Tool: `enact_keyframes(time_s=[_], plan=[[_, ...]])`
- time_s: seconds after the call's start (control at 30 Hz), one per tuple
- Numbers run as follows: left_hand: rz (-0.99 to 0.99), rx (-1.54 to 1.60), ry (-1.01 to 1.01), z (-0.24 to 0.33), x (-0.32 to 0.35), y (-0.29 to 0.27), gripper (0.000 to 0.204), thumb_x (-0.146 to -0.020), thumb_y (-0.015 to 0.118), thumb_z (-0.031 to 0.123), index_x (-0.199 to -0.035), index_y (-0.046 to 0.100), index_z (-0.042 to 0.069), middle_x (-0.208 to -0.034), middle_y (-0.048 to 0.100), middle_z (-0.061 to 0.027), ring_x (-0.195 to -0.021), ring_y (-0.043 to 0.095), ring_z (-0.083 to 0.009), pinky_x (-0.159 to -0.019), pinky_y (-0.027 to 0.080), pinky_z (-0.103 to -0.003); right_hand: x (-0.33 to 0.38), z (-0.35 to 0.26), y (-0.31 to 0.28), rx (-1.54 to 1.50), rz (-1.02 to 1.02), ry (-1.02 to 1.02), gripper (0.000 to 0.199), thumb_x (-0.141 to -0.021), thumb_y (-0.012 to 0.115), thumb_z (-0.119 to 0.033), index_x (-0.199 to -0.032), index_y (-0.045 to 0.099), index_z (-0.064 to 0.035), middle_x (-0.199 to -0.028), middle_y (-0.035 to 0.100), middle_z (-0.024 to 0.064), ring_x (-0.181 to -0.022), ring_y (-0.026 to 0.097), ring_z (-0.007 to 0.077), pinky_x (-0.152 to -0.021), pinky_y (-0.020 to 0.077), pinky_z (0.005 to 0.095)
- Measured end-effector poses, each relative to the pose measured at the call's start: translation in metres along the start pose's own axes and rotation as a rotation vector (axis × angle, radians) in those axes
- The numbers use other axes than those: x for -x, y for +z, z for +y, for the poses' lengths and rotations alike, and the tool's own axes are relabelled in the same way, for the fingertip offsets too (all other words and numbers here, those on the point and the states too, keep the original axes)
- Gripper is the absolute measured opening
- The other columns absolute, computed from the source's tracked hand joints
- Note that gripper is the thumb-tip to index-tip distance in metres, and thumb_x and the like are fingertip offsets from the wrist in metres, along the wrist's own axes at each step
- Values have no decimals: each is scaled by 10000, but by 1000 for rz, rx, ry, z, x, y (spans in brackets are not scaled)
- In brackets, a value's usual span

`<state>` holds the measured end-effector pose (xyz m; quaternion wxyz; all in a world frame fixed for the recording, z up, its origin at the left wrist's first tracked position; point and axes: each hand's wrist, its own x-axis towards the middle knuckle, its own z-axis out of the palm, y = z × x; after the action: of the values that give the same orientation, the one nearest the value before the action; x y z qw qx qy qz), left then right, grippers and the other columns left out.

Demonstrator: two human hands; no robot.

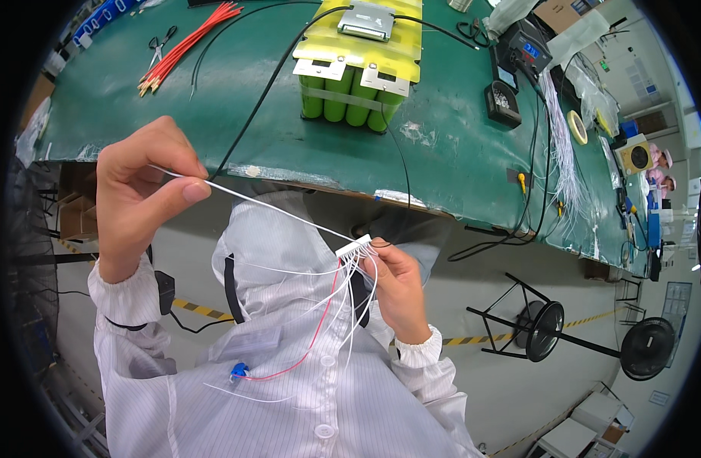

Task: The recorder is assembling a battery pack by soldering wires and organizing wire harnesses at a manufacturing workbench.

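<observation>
Near the table's front edge, my left hand (pixel 148 195) pinches one white wire (pixel 270 204) between thumb and fingers. That wire runs taut down to a small white plug connector (pixel 354 248) held by my right hand (pixel 400 290). Several other thin white wires fan out loosely from the connector. A single red wire (pixel 314 336) also leaves it, ending in a small blue connector (pixel 240 371) in front of my coat. A black cable (pixel 255 114) comes down to my left fingertips; whether they touch it I cannot tell.
On the green table (pixel 243 91) stands a battery pack (pixel 358 69) of green cells. Red wires (pixel 186 49) and scissors (pixel 161 46) lie at left. A soldering station (pixel 524 46), a black tray (pixel 503 104) and a white wire bundle (pixel 568 160) are at right. Beyond is a black stool (pixel 541 328).
</observation>
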<state>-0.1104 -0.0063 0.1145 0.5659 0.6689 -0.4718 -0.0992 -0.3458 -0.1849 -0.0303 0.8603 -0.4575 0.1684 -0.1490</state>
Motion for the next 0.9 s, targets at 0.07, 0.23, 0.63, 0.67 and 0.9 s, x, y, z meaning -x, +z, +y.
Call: enact_keyframes(time_s=[0.07,0.23,0.63,0.67,0.9], plan=[[-4,169,-53,2,-4,6,126,-733,732,87,-750,615,45,-740,561,-40,-686,547,-131,-622,405,-252,-5,5,0,6,12,-59,194,-898,584,-39,-1074,623,36,-1013,595,45,-939,589,124,-878,468,259],[28,624,-148,-3,-14,34,243,-755,753,176,-746,533,73,-861,524,-39,-738,600,-148,-635,468,-267,-25,13,12,44,120,-136,167,-896,578,10,-1052,624,44,-966,535,20,-830,486,64,-726,388,191],[-119,701,-287,-1,21,74,349,-738,804,181,-669,495,34,-680,554,-76,-499,611,-156,-478,547,-254,-25,-4,34,1270,232,-419,789,-653,738,-90,-1354,379,-43,-1234,484,165,-1129,473,354,-896,449,417],[-164,705,-287,1,21,78,332,-733,807,167,-668,518,17,-688,573,-93,-513,632,-175,-496,558,-265,-23,-14,39,1342,253,-436,839,-626,754,-81,-1367,361,-46,-1251,473,158,-1135,469,354,-894,444,413],[-266,673,-305,12,-5,73,300,-730,783,110,-686,514,-16,-716,566,-118,-534,636,-204,-516,565,-291,-66,-35,28,1186,-270,-516,395,-608,746,-76,-981,616,-57,-967,615,79,-968,570,283,-809,444,407]])
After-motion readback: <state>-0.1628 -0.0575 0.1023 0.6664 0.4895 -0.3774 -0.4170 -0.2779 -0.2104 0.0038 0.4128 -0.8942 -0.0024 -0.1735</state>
